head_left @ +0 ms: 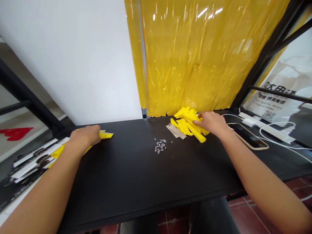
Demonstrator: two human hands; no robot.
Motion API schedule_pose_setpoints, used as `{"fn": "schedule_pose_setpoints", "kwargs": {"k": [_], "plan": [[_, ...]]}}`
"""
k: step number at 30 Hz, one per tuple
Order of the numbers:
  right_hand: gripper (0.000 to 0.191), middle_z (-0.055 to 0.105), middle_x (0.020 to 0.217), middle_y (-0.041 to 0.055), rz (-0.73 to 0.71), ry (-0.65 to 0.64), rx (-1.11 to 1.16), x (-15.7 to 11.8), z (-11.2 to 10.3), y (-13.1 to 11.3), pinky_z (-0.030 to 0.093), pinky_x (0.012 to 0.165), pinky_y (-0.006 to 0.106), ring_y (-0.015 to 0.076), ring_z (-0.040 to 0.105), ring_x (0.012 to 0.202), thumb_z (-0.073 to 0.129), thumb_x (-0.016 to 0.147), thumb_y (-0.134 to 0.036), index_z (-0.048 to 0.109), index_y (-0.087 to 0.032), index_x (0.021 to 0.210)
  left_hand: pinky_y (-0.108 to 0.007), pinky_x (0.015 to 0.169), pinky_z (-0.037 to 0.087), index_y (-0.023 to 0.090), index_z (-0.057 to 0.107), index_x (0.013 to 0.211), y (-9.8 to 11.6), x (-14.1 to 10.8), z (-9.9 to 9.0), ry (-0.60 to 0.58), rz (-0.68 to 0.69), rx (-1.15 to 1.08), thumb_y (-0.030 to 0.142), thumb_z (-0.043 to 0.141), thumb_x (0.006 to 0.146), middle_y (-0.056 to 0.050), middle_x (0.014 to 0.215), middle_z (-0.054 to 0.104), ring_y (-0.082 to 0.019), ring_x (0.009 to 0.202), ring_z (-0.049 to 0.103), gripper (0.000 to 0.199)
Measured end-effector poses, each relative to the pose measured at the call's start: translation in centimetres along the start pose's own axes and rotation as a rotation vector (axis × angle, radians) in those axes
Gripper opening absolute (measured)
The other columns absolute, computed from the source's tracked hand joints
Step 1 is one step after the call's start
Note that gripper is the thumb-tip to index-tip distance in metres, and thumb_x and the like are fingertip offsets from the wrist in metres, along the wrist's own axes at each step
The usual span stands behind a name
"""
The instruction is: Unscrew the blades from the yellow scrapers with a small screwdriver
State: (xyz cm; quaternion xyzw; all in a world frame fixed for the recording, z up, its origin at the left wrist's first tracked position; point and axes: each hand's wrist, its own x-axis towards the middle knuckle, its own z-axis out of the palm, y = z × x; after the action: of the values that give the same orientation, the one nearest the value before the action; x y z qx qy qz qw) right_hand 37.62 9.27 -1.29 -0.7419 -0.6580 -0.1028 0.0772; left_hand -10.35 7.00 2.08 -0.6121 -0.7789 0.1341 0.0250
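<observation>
At the left of the black table (126, 159), my left hand (86, 138) is closed around flat yellow strips (106, 135). Their ends stick out past my fingers and below my wrist. On the right, my right hand (211, 123) reaches over a loose pile of yellow pieces (184, 125). My thumb and forefinger are bent around part of the pile, and the other fingers are hidden. One rolled yellow piece (197, 133) points toward me. Beside the pile lie flat grey-brown strips (175, 131). Between my hands is a scatter of small screws and nuts (160, 147).
A phone (248, 136) lies at the right near a white power strip (275, 128) and cables. Printed cards or boxes (36, 161) lie at the left edge. A white panel (80, 65) and a yellow plastic curtain (200, 58) stand behind the table. Black frame posts flank both sides.
</observation>
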Motion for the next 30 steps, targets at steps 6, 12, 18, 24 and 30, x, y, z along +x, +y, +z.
{"fn": "schedule_pose_setpoints", "kwargs": {"k": [6, 12, 18, 24, 30], "plan": [[0.053, 0.072, 0.115, 0.0165, -0.005, 0.021, 0.008, 0.0, 0.1, 0.0, 0.051, 0.076, 0.043, 0.0369, 0.070, 0.101, 0.056, 0.085, -0.063, 0.072, -0.021, 0.114, -0.040, 0.078, 0.048, 0.014, 0.066, 0.113, 0.7, 0.0, 0.2, 0.027, 0.076, -0.026, 0.027, 0.059, 0.078, -0.021, 0.118, 0.070, -0.037, 0.103, 0.066, 0.038], [0.052, 0.071, 0.116, 0.0165, -0.029, 0.020, 0.014, -0.1, 0.0, -0.3, 0.050, 0.076, 0.042, 0.0364, 0.070, 0.101, 0.059, 0.085, -0.063, 0.073, -0.021, 0.112, -0.045, 0.080, 0.048, 0.016, 0.062, 0.122, 1.9, -0.5, 0.2, 0.088, 0.131, -0.037, 0.032, 0.053, 0.083, -0.020, 0.117, 0.070, -0.040, 0.106, 0.065, 0.043], [0.053, 0.071, 0.116, 0.0149, -0.035, 0.006, 0.002, -0.2, 0.0, -0.6, 0.050, 0.076, 0.041, 0.0358, 0.069, 0.101, 0.058, 0.085, -0.065, 0.073, -0.023, 0.113, -0.044, 0.078, 0.048, 0.020, 0.056, 0.133, 3.3, -0.7, 0.1, 0.256, 0.164, -0.126, 0.043, 0.049, 0.086, -0.019, 0.112, 0.071, -0.041, 0.103, 0.066, 0.053], [0.051, 0.072, 0.112, 0.0152, -0.042, -0.027, -0.014, -0.5, -0.5, -1.1, 0.050, 0.075, 0.040, 0.0351, 0.069, 0.099, 0.056, 0.086, -0.063, 0.072, -0.022, 0.111, -0.031, 0.066, 0.049, 0.024, 0.060, 0.126, 5.5, -1.6, 0.2, 0.216, 0.326, -0.545, 0.046, 0.052, 0.085, -0.004, 0.092, 0.073, -0.023, 0.069, 0.069, 0.047], [0.046, 0.074, 0.102, 0.0147, -0.110, -0.096, -0.045, -1.3, -1.2, -1.6, 0.049, 0.072, 0.039, 0.0349, 0.070, 0.095, 0.055, 0.084, -0.061, 0.073, -0.020, 0.093, -0.029, 0.062, 0.047, 0.024, 0.062, 0.122, 6.5, -2.2, 0.7, 0.236, 0.371, -0.610, 0.046, 0.053, 0.086, -0.004, 0.098, 0.073, -0.017, 0.059, 0.065, 0.044]]}}
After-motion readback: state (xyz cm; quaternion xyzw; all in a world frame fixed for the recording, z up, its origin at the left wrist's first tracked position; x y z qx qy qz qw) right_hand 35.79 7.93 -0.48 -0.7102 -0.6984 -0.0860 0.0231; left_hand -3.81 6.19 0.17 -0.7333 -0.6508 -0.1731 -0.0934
